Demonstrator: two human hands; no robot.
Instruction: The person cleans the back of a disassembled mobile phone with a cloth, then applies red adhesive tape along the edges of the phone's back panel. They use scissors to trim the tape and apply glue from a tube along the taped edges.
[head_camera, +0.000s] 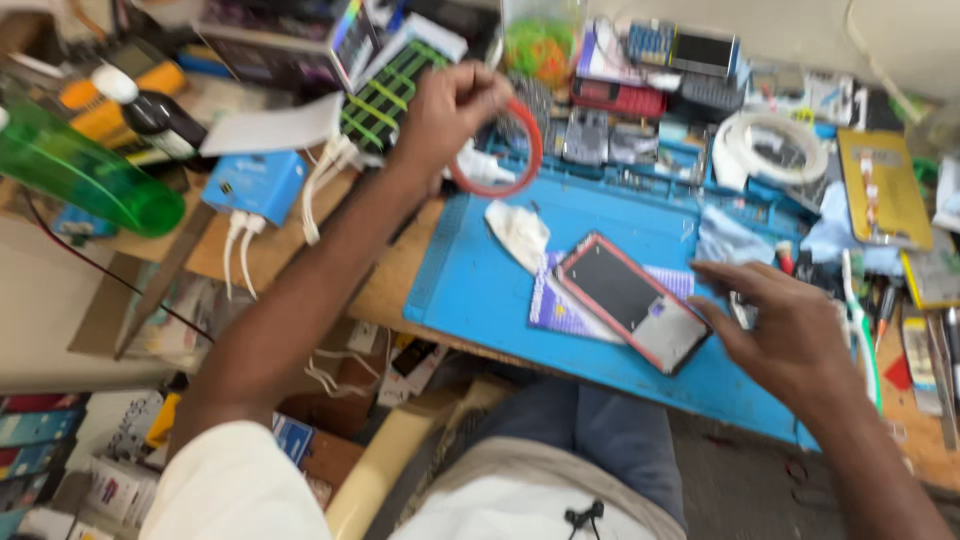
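The left hand (450, 105) is closed on a thin red ring (497, 150), apparently a roll of tape, pinched at its upper left edge and held above the far edge of the blue rubber work mat (480, 290). The right hand (790, 335) is open with its fingers spread, holding nothing, hovering just beside the right end of a flat red-framed phone with a dark screen (632, 300).

The phone lies screen up on a purple-edged pad (555, 305) near the middle of the mat, its long axis running diagonally from upper left to lower right.

It is judged stiff, light, smooth and fragile at the glass, best taken by its long edges. The ring looks light and slightly flexible.

A crumpled white cloth (518, 232) lies just beside the phone, and a green plastic bottle (80, 175) rests well apart at the left.
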